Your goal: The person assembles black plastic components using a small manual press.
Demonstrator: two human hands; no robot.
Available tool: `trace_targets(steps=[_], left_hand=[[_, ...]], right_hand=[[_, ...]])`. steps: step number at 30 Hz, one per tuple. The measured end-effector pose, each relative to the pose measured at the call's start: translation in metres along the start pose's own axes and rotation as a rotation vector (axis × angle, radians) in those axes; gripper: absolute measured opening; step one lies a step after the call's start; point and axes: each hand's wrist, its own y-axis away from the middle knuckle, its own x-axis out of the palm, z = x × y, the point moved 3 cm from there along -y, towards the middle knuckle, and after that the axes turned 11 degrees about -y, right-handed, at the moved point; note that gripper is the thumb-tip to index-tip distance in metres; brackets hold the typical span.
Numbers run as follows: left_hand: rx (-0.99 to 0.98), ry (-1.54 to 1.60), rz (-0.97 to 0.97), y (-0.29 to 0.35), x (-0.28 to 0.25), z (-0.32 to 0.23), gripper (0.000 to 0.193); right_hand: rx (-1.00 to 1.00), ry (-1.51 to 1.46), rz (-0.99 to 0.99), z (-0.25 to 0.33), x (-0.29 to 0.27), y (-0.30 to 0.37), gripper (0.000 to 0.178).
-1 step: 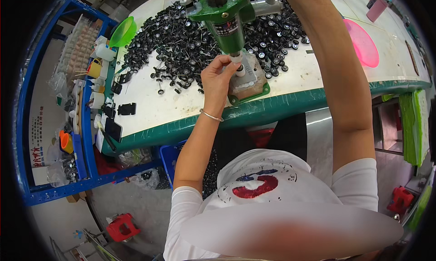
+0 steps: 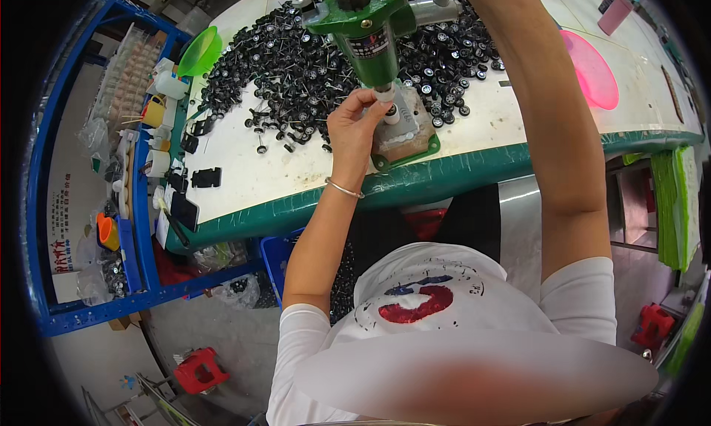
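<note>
At the green hand press, my left hand is closed, thumb and forefinger pinching a small black wheel. The wheel sits between the white tip of the press ram and a white post on the press base. My fingers partly cover it. My right forearm reaches up past the right of the press. The right hand is cut off by the upper edge, so its fingers are hidden. Behind the press spreads a big heap of black wheels, several with thin metal axles.
The white table has a green padded edge. A green bowl stands at its far left, a pink bowl at the right. A blue rack with bottles and bags adjoins on the left. A blue bin sits below the table.
</note>
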Motion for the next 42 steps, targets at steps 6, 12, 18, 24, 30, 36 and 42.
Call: trace_targets(steps=[6, 12, 18, 24, 30, 36, 42], left_hand=[[0.010, -0.006, -0.027, 0.002, -0.005, 0.003, 0.009], [-0.011, -0.064, -0.016, -0.001, -0.003, 0.005, 0.011], [-0.058, 0.027, -0.037, 0.003, -0.002, 0.010, 0.013], [-0.075, 0.005, 0.016, 0.001, -0.006, 0.008, 0.016], [-0.039, 0.125, -0.110, -0.003, -0.028, 0.010, 0.012], [-0.023, -0.566, -0.082, 0.034, -0.070, 0.000, 0.014], [0.244, -1.192, -0.090, 0.054, -0.069, 0.016, 0.009]], right_hand=[[0.329, -0.625, -0.277, 0.017, 0.009, 0.028, 0.016], [-0.246, -1.024, 0.110, -0.012, -0.010, 0.034, 0.019], [-0.073, -0.963, 0.141, -0.010, -0.007, 0.029, 0.024], [0.065, 0.085, -0.004, -0.010, 0.000, -0.013, 0.028], [0.325, 0.204, -0.084, -0.059, -0.025, -0.051, 0.022], [0.345, 0.286, -0.049, -0.046, -0.021, -0.026, 0.027], [0.208, 0.497, -0.111, -0.047, -0.092, 0.013, 0.030]])
